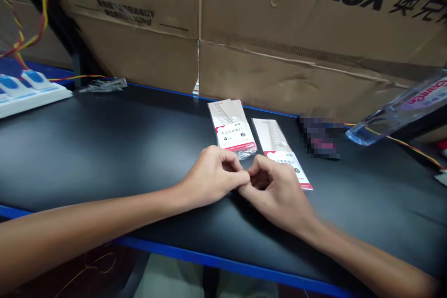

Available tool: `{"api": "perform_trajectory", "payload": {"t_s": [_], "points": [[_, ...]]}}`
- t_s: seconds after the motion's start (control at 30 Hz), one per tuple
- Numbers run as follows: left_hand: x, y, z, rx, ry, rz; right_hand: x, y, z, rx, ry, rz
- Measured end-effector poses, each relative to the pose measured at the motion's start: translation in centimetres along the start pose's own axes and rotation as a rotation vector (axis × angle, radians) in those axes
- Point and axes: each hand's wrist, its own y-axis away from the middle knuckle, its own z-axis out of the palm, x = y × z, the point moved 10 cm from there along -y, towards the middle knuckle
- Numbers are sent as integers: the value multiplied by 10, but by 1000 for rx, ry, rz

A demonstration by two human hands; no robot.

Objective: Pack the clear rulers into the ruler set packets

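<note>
My left hand (213,177) and my right hand (275,191) rest on the black table (104,149), fingers curled, thumbs touching each other in the middle. Nothing is visible inside either fist. Just beyond my left hand lies a clear packet (232,128) with a white and red label and a ruler set inside. A second similar packet (279,146) lies beyond my right hand, its near end partly hidden under my right fingers.
Large cardboard boxes (279,32) wall off the back of the table. A clear plastic water bottle (398,111) lies tilted at the right. A white power strip (28,91) with red and yellow wires sits at the far left. The table has a blue front edge (226,263).
</note>
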Motion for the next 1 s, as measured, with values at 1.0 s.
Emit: {"api": "perform_trajectory", "payload": {"t_s": [1.0], "points": [[53,-2,-15,193,-757,650,49,-14,0,-14,-531,406]]}}
